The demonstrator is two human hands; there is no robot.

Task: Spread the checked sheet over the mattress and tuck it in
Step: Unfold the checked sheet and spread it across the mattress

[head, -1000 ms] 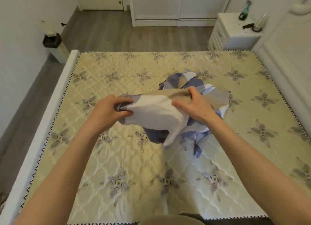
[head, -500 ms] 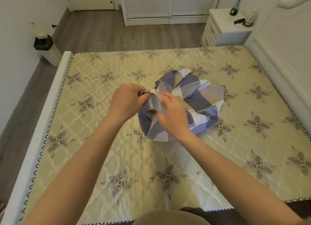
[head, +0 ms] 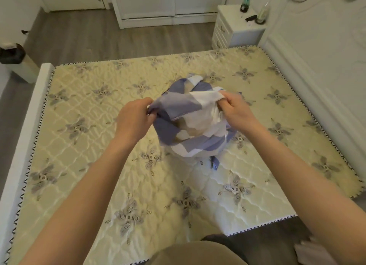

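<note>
So the mattress (head: 83, 165) fills most of the frame, bare quilted yellow with grey flower prints, nothing covering it yet except the bundle in the middle. White headboard (head: 324, 53) runs down the right side, white footboard rail (head: 25, 138) down the left, and a little white nightstand (head: 235, 29) sits in the upper right with a couple of bottles on it. The checked sheet (head: 190, 134) is still a scrunched blue, white and beige ball, sitting just above centre of the frame, bottom resting on the mattress and the top lifted off it. Now the change: half a second ago both hands were bunched close together on one spot of the cloth, and now they've pulled apart, so a stretch of hemmed edge is drawn out between them. Left hand (head: 134, 118) is closed in a fist-ish pinch on the blue end at centre-left, right hand (head: 235, 110) is pinching a white fold at centre-right, fingers curled under it. My read is they've found an edge and are starting to open it up, which is really only the start. Nothing is spread, no corners located that I can see, tucking is a long way off
</note>
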